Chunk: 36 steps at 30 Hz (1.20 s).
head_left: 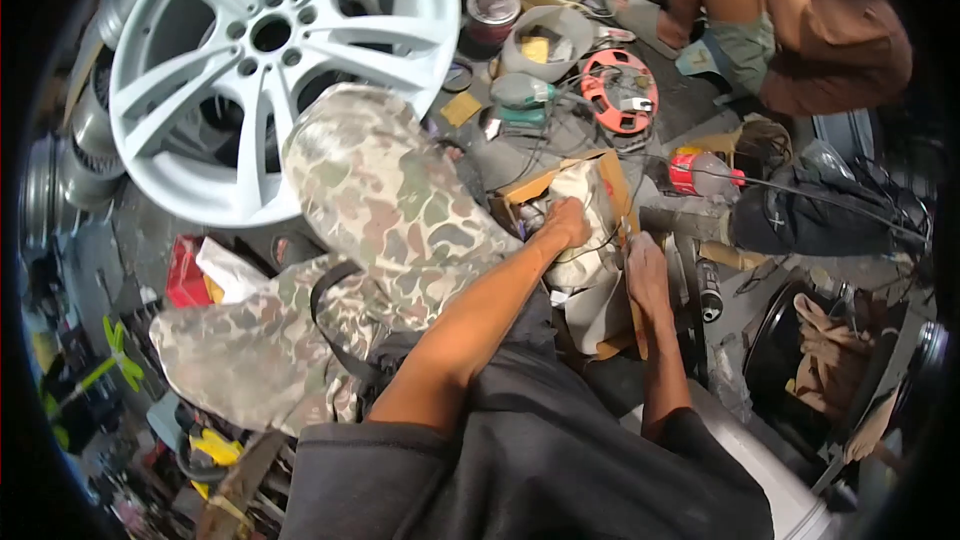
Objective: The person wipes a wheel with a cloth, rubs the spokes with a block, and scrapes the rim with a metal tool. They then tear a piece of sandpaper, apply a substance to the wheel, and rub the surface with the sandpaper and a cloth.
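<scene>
A cardboard box (632,202) stands open by my legs, with cream cloth (580,183) and other items inside. My left hand (568,224) reaches into it, its fingers closed on the cloth. At the box's right side, my right hand (648,262) grips the cardboard edge; part of its fingers is hidden. A pale sheet (592,315) bulges from the near end of the box. My camouflage-patterned trousers (380,190) lie to the left of the box.
A large white wheel rim (270,35) leans at upper left. Beyond the box are a green sander (522,90), an orange reel (620,90) and a plastic bottle (705,173). Another person (830,40) sits at upper right. A black drum with brown cloth (835,340) stands right.
</scene>
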Motion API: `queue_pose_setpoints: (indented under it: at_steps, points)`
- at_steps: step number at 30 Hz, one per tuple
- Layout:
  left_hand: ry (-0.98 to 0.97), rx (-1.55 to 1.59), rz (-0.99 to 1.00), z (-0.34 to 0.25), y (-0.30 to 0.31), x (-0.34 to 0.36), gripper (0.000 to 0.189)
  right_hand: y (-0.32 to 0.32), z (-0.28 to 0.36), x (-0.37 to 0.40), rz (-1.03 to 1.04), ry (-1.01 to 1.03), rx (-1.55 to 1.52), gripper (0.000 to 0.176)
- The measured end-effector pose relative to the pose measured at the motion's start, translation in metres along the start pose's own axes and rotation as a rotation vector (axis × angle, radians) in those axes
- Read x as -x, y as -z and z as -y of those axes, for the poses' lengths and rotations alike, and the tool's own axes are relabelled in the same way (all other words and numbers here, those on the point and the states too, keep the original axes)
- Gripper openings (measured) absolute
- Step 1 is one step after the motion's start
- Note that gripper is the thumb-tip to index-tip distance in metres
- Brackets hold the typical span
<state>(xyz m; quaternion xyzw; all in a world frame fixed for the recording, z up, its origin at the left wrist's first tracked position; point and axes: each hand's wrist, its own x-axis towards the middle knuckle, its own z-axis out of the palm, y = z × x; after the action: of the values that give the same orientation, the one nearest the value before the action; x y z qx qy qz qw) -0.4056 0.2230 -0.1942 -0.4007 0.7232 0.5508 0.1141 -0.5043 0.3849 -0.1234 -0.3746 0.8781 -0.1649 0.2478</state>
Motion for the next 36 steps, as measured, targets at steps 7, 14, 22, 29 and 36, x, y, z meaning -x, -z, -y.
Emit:
queue_pose_setpoints:
  at_steps: [7, 14, 22, 29, 36]
  points:
    - [-0.110, -0.232, 0.233, -0.008, 0.001, -0.006, 0.036, 0.042, 0.050, -0.014, -0.584, 0.111, -0.114, 0.022]
    - [-0.241, -0.475, -0.034, -0.023, 0.004, 0.026, 0.034, 0.183, 0.122, 0.039, -1.317, 0.277, 0.251, 0.029]
    - [-0.367, -0.267, -0.194, -0.045, 0.009, 0.040, 0.034, 0.290, 0.117, 0.111, -1.751, 0.132, 0.979, 0.022]
    - [-0.453, -0.047, -0.290, -0.044, 0.015, 0.033, 0.032, 0.324, 0.027, 0.103, -1.609, 0.042, 0.858, 0.033]
    - [-0.919, 0.163, -0.411, -0.059, -0.001, 0.045, 0.035, 0.302, 0.081, 0.096, -1.857, 0.246, 0.924, 0.019]
